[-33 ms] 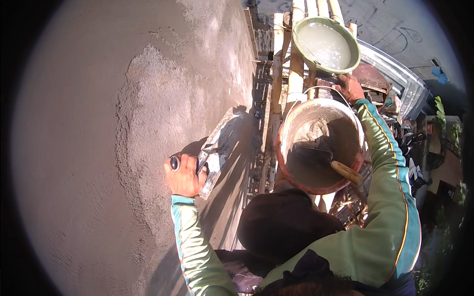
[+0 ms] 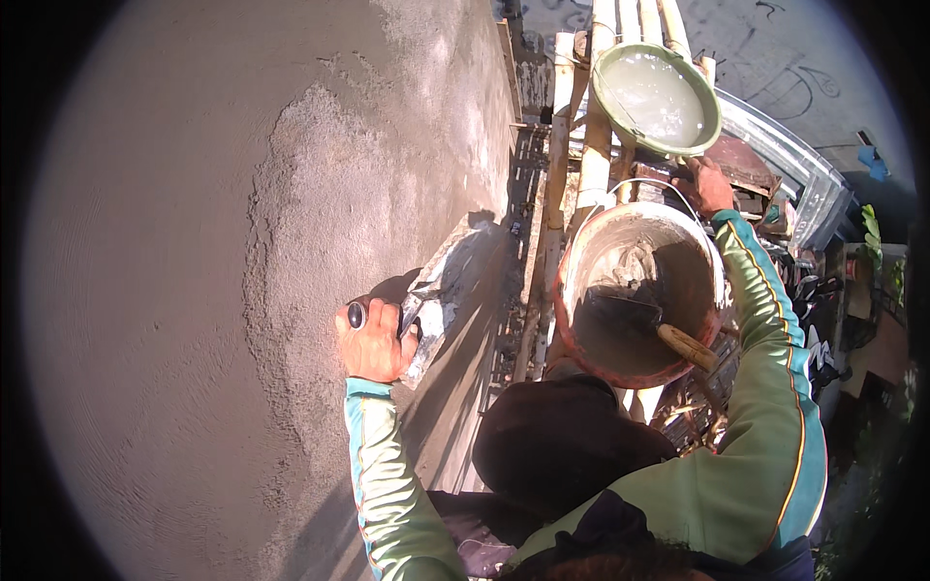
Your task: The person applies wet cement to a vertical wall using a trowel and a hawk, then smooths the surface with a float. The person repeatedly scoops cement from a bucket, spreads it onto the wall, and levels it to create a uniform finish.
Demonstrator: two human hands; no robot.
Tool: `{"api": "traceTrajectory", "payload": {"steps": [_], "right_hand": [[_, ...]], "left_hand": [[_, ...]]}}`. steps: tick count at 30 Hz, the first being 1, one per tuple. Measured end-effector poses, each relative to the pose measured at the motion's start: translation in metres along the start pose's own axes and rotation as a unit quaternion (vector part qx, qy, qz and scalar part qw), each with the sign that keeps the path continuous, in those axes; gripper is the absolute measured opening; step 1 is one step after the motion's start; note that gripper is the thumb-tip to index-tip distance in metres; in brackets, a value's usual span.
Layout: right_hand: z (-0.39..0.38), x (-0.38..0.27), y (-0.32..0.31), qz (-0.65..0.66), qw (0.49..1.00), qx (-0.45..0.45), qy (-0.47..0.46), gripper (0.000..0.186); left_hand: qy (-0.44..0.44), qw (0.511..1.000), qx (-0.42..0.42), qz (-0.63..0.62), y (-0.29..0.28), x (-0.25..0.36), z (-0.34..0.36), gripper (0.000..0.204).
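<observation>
My left hand (image 2: pixel 378 339) grips the dark handle of a mortar-smeared metal trowel (image 2: pixel 446 276), held at the grey plastered wall (image 2: pixel 184 242) with its rough, lighter patch. My right hand (image 2: pixel 710 186) has curled fingers just below the rim of a green basin (image 2: pixel 659 97) of cloudy water; what they grip is hidden. Below that hand, beside my right forearm, stands a red-rimmed bucket (image 2: pixel 620 261) with a wire handle, holding wet grey mortar and another trowel (image 2: pixel 683 341) with a wooden handle.
Bamboo poles (image 2: pixel 560 145) form a narrow platform along the wall, under the basin and bucket. At the right lie translucent corrugated sheets (image 2: pixel 804 184), boards, leafy plants (image 2: pixel 869 232) and dark clutter. A grey surface with scrawled marks (image 2: pixel 775 48) is beyond.
The view has shifted a little, so the wall, basin and bucket appear slightly further right and lower. Both hands keep about the same pose.
</observation>
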State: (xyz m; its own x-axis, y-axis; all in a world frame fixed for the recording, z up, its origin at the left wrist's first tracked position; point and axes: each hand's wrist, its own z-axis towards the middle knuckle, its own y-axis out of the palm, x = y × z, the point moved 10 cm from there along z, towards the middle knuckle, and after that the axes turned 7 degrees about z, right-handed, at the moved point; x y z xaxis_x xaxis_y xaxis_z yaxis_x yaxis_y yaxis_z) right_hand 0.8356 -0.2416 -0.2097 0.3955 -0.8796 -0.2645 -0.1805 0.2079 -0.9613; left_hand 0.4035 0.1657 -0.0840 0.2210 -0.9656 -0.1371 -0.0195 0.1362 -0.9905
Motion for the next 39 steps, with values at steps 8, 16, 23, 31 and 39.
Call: {"api": "traceTrajectory", "payload": {"steps": [8,16,23,31,39], "right_hand": [[0.087,-0.026,-0.047,0.666,0.734,0.017,0.132,0.038],[0.241,0.154,0.066,0.764,0.614,-0.093,0.173,0.025],[0.097,-0.259,-0.015,0.606,0.678,-0.413,0.048,0.026],[-0.29,-0.649,-0.44,0.724,0.218,-0.396,-0.521,0.055],[0.114,-0.307,-0.138,0.632,0.729,0.102,-0.244,0.048]], "left_hand": [[-0.006,0.999,0.041,-0.002,-0.019,0.001,-0.005,0.035],[-0.234,0.96,-0.046,-0.145,0.071,0.046,-0.119,0.039],[-0.353,0.906,-0.147,-0.182,0.126,0.056,-0.225,0.044],[-0.341,0.882,-0.2,-0.254,0.153,0.108,-0.236,0.045],[-0.35,0.877,-0.229,-0.237,0.192,0.1,-0.257,0.042]]}}
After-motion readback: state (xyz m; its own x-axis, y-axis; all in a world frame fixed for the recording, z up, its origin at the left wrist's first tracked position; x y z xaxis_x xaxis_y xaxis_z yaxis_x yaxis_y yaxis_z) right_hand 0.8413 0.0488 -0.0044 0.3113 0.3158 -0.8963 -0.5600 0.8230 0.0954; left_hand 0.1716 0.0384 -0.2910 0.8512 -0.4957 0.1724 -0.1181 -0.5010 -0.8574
